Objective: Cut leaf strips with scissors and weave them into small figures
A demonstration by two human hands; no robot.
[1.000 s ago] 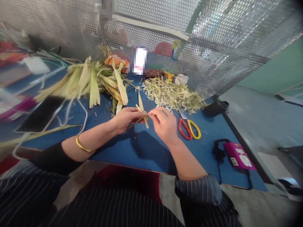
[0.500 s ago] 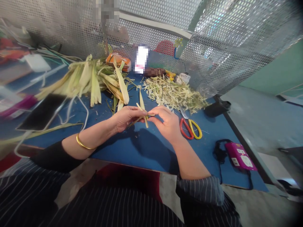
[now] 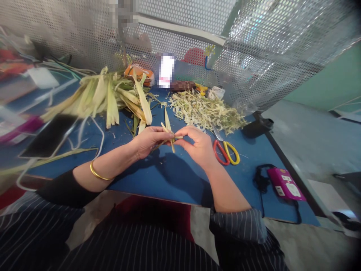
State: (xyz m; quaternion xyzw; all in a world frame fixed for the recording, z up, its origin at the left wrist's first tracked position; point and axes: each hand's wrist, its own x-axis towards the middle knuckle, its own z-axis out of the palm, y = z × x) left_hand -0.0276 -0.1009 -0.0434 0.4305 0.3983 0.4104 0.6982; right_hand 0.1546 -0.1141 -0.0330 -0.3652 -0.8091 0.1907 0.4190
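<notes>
Several narrow corn husk strips (image 3: 167, 119) cross one another between my hands, just above the blue table. My left hand (image 3: 149, 142) pinches them at the crossing between thumb and fingers. From the other side, my right hand (image 3: 196, 142) has its thumb and forefinger closed on the end of a strip that points right. One strip stands up away from me and a short end hangs toward me. The fingers partly hide the crossing. Close by on the right lie scissors (image 3: 225, 148) with one red and one yellow handle, blades pointing away.
Whole corn husks (image 3: 113, 99) are piled at the back left. A heap of shredded husk (image 3: 207, 109) lies behind the scissors. A dark phone (image 3: 49, 135) with a white cable is at left, a black cup (image 3: 258, 128) and purple power strip (image 3: 286, 183) at right. Perforated metal mesh (image 3: 180, 34) closes the back.
The whole view has shifted slightly. My hands keep nearly the same pose, pinching the crossed husk strips, and nothing has been let go.
</notes>
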